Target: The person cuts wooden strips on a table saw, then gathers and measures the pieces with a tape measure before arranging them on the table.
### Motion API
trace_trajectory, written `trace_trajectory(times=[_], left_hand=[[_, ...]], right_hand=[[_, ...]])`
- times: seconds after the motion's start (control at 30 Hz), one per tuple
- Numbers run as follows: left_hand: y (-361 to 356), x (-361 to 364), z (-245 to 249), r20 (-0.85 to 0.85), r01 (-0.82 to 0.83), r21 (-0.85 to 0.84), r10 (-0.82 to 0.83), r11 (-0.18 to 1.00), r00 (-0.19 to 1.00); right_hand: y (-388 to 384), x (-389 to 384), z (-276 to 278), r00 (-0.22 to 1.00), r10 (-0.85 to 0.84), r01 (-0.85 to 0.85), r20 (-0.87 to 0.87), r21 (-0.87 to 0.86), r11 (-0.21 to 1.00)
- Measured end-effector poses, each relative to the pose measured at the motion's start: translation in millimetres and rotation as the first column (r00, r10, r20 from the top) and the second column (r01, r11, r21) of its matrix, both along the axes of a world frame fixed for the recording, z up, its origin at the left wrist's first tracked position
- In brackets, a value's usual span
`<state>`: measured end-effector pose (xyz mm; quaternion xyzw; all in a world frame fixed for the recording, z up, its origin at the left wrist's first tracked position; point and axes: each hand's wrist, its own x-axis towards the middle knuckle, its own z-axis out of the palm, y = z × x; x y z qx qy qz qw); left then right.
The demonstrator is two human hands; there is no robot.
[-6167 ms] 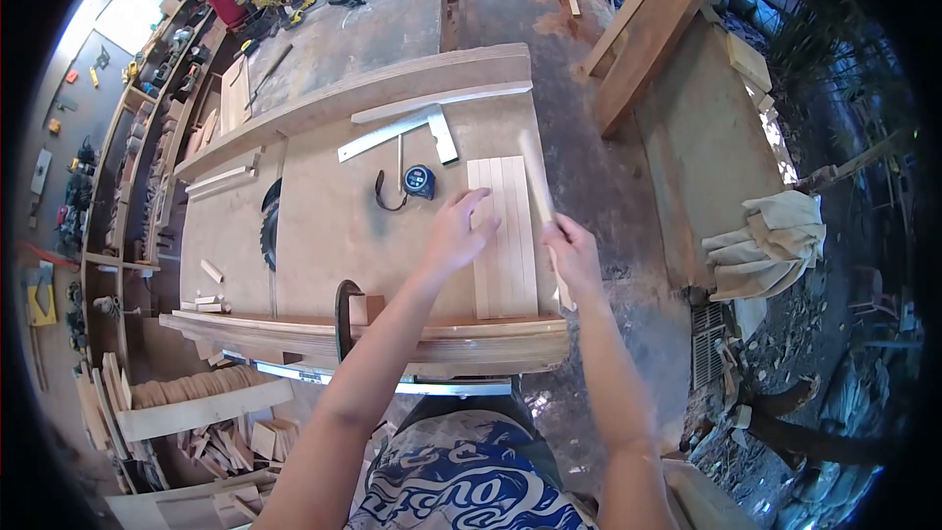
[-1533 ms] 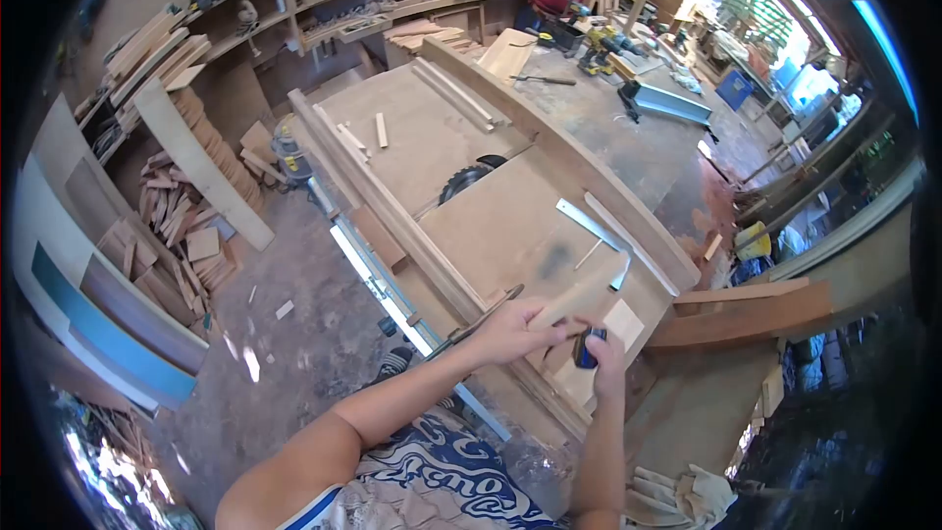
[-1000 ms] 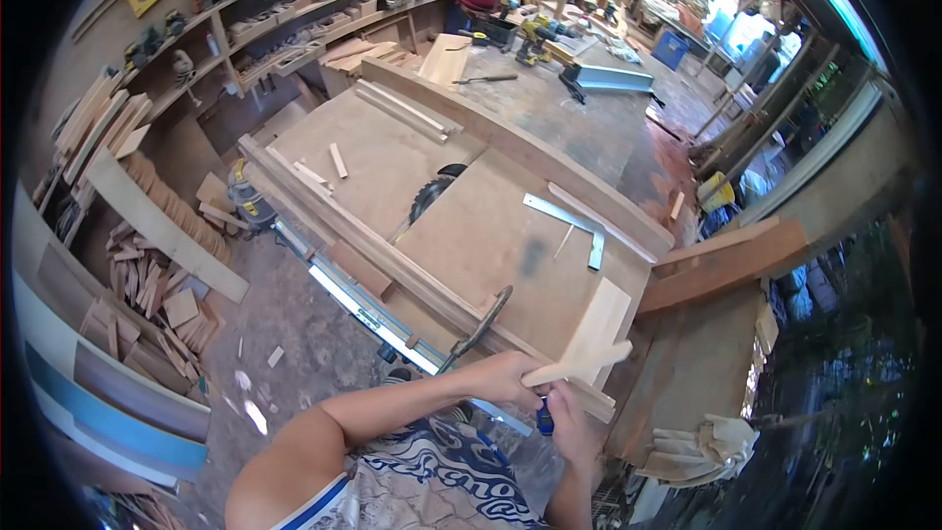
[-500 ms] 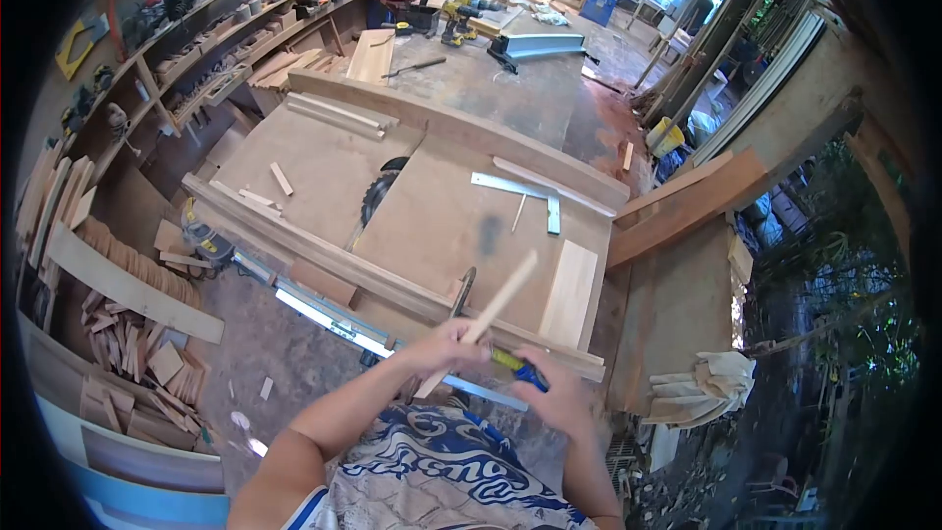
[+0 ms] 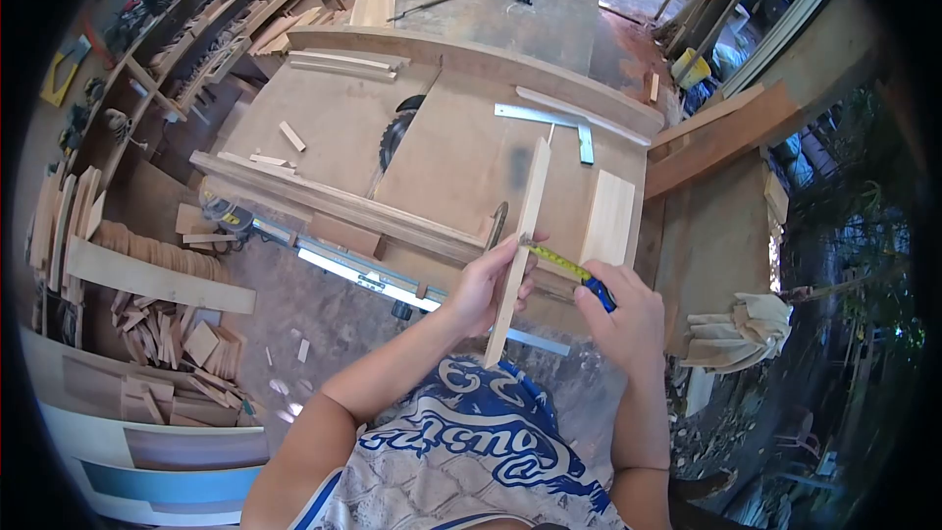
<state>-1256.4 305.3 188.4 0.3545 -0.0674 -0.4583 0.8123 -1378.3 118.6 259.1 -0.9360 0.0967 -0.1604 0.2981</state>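
My left hand (image 5: pixel 488 285) is closed around a narrow pale wood strip (image 5: pixel 533 191), held at a slant over the front edge of the saw table. In my right hand (image 5: pixel 625 312) is a blue tape measure (image 5: pixel 598 292). Its yellow blade (image 5: pixel 559 260) is pulled out a short way, and its end reaches the strip beside my left fingers. Beyond the strip, a metal try square (image 5: pixel 586 140) lies on the table top, and a wider pale board (image 5: pixel 609 221) rests to its right.
A circular saw blade (image 5: pixel 394 137) sticks up through the table top (image 5: pixel 324 128). Wooden fences run along its front (image 5: pixel 343 208) and back (image 5: pixel 471 64). Offcuts (image 5: pixel 186 344) are piled at left. A long spirit level (image 5: pixel 353 278) lies below the front edge. A cloth (image 5: pixel 741 334) hangs at right.
Both hands have risen and moved right in view. The strip has turned more upright, and the tape's yellow blade now shows stretched out to it. The camera view has shifted downward.
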Motion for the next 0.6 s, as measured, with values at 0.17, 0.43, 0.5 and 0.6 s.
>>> trace_trajectory(times=[0.17, 0.43, 0.5, 0.6], left_hand=[[5.2, -1.8, 7.1, -0.05, 0.048, -0.046, -0.05, 0.998, 0.997], [10.4, 1.2, 11.8, -0.078, 0.087, -0.061, -0.091, 0.994, 0.993], [11.1, 0.6, 14.2, -0.076, 0.087, -0.094, -0.095, 0.992, 0.993], [11.2, 1.2, 16.8, -0.064, 0.078, -0.095, -0.084, 0.992, 0.994]], right_hand=[[-5.3, 3.0, 9.4, 0.998, 0.038, -0.042, -0.046, -0.101, 0.994], [-2.8, 7.0, 25.8, 0.999, 0.039, -0.047, -0.032, -0.267, 0.963], [-1.4, 7.2, 27.4, 0.999, 0.047, -0.052, -0.026, -0.259, 0.964], [0.7, 6.8, 28.8, 0.998, 0.054, -0.055, -0.012, -0.248, 0.967]])
